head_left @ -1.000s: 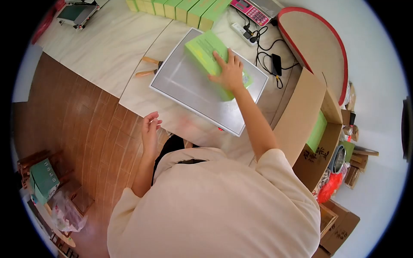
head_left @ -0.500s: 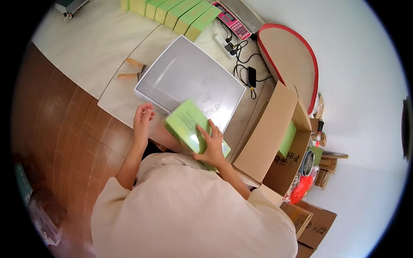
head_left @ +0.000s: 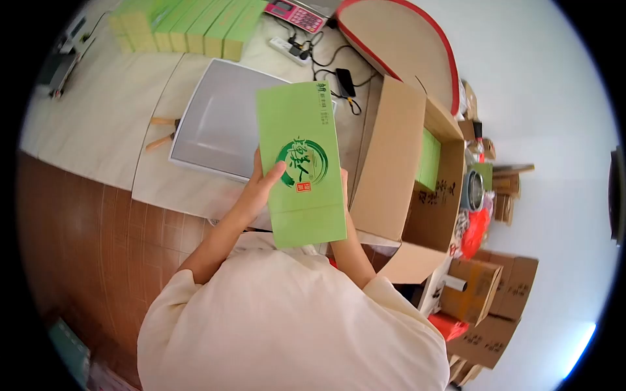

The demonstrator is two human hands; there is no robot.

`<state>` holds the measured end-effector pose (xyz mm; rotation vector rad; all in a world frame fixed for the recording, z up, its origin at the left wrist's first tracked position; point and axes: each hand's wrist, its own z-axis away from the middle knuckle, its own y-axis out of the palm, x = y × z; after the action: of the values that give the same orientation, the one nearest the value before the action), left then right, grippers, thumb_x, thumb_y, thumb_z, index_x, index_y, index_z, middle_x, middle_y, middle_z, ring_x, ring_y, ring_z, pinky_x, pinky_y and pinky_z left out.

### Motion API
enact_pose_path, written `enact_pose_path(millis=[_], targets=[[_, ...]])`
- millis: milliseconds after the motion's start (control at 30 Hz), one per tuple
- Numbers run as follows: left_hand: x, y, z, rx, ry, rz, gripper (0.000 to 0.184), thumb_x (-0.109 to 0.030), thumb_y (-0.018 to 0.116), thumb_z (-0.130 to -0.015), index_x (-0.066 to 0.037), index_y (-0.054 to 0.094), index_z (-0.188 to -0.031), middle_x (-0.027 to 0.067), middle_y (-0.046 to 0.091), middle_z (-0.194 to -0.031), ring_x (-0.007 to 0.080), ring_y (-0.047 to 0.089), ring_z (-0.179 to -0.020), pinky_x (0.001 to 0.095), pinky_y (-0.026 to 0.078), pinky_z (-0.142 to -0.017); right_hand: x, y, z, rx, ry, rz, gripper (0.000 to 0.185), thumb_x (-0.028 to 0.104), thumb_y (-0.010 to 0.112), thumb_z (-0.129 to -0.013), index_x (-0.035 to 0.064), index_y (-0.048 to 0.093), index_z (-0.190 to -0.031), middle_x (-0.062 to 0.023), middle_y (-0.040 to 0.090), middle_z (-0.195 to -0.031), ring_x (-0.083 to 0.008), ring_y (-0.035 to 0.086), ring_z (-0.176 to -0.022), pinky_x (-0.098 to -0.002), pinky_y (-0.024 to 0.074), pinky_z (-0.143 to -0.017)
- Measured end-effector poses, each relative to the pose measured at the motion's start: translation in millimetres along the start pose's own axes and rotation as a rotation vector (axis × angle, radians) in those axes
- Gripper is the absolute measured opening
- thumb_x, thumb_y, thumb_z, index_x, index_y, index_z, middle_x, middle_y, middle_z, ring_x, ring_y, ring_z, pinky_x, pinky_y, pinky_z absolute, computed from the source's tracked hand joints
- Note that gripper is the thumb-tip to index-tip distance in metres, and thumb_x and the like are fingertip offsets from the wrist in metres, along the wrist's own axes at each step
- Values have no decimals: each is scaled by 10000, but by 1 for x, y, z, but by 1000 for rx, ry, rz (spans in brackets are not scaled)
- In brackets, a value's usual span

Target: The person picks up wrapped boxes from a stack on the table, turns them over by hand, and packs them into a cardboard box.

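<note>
A long green box [head_left: 301, 215] with a round dark-green emblem and a red stamp mark is held up before my body, its printed face toward the camera. My left hand [head_left: 263, 184] grips its left edge, thumb on the printed face. On its right edge is my right hand [head_left: 344, 186], mostly hidden behind the box. Beyond the box lies the grey-topped white panel [head_left: 218, 117], partly covered by it. An open cardboard carton [head_left: 391, 156] stands to the right with a green box [head_left: 428, 159] inside.
A row of green boxes [head_left: 195, 29] stands at the table's back. Near it are a pink keypad device [head_left: 297, 14], a power strip [head_left: 289, 51], cables and a black phone-like item [head_left: 345, 81]. Two wooden-handled tools [head_left: 160, 141] lie left of the panel. Cartons [head_left: 486, 293] are at lower right.
The green box has come off the panel toward my body, then been raised and turned printed face up. My left hand, free before, now holds it too. The view has shifted.
</note>
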<state>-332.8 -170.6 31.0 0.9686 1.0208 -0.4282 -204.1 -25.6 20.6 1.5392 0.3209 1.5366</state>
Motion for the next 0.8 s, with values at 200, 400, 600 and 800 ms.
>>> enact_pose_path(millis=[200, 400, 600, 800], targets=[[-8, 45, -18, 9, 26, -87, 805, -382, 546, -927, -52, 58, -1476, 209, 293, -1406, 284, 333, -1293, 384, 275, -1071, 33, -8, 41, -321, 111, 30, 502, 406, 463, -932, 55, 497, -1288, -94, 557, -1245, -210, 534, -1116, -341, 455, -930], [12, 96, -44, 185, 15, -238, 828, -347, 570, -918, -75, 28, -1482, 251, 298, -1390, 307, 363, -1272, 373, 317, -1048, 69, -18, 88, -408, -127, 199, 622, 352, 535, -894, 40, 350, -1399, -117, 466, -1348, -218, 470, -1216, -343, 388, -1012], [22, 156, -44, 372, 59, -236, 808, -319, 551, -916, -79, 28, -1483, 216, 261, -1424, 291, 322, -1301, 374, 296, -1064, 111, -39, 123, -394, -353, 272, 662, 368, 542, -891, 35, 320, -1418, -113, 447, -1368, -221, 452, -1241, -329, 355, -1039], [66, 147, -42, 434, -80, 125, 670, -361, 395, -959, -37, 106, -1469, 121, 285, -1435, 251, 275, -1325, 370, 209, -1102, 98, -83, 122, -546, -224, -150, 752, 608, 507, -869, 73, 395, -1384, -91, 467, -1370, -211, 475, -1214, -360, 419, -983]])
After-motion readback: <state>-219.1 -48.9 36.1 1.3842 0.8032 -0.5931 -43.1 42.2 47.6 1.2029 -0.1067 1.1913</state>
